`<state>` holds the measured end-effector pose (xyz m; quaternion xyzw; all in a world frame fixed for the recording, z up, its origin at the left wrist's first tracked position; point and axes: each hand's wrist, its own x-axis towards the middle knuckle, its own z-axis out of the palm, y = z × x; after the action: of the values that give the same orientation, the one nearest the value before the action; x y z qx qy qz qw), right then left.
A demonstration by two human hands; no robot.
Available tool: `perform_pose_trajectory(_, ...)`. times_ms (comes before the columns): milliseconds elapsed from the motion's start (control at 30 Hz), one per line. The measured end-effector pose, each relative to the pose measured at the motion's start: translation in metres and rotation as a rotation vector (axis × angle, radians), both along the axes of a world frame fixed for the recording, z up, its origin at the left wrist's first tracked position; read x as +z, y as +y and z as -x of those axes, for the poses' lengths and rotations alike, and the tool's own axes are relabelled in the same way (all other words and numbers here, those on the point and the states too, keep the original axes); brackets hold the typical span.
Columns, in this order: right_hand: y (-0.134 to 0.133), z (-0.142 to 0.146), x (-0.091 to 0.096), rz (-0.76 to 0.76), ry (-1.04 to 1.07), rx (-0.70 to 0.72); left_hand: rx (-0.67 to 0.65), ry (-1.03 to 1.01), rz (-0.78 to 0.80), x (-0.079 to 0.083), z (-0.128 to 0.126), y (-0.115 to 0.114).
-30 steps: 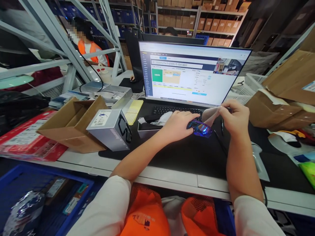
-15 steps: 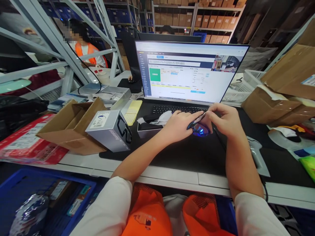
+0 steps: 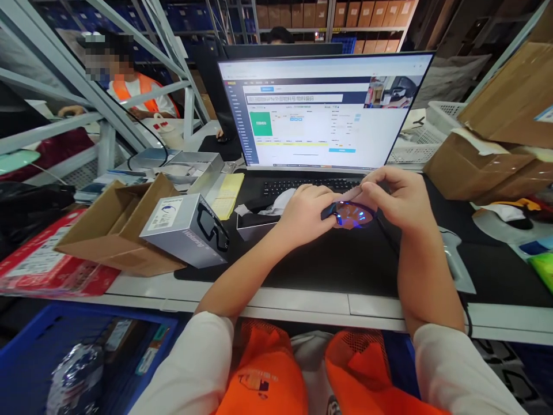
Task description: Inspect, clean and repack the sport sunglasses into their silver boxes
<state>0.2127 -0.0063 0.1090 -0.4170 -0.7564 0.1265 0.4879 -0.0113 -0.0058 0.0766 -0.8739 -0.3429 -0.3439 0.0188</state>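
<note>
A pair of dark sunglasses with shiny blue lenses [image 3: 351, 214] is held between both hands just above the black desk mat [image 3: 328, 265]. My left hand [image 3: 307, 212] is curled around the left end of the sunglasses. My right hand [image 3: 397, 199] pinches their right end with fingers pressed together. Right behind the hands lie a keyboard [image 3: 302, 185] and a lit monitor [image 3: 322, 112]. To the left, a silver sunglasses box [image 3: 179, 230] leans on an open cardboard box [image 3: 112, 230].
A small open black box with white cloth [image 3: 263, 214] sits left of my hands. Cardboard boxes [image 3: 496, 150] are stacked at the right, with a white basket [image 3: 425, 135] behind. A blue crate [image 3: 86, 357] stands below the desk at left. A person in an orange vest [image 3: 138, 95] works behind a metal frame.
Both hands lifted the sunglasses slightly and drew closer together, the right hand closing onto the right end. The camera tipped a little downward.
</note>
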Motion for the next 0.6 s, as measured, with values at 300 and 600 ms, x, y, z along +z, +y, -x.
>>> perform_pose_trajectory(300,-0.017,0.001,0.008,0.089,0.028,0.010,0.037,-0.012,-0.061,0.001,0.001,-0.001)
perform_pose_trajectory(600,-0.031,0.008,0.019,0.314,0.111,0.157,0.038,-0.016,-0.048,0.002,0.003,0.000)
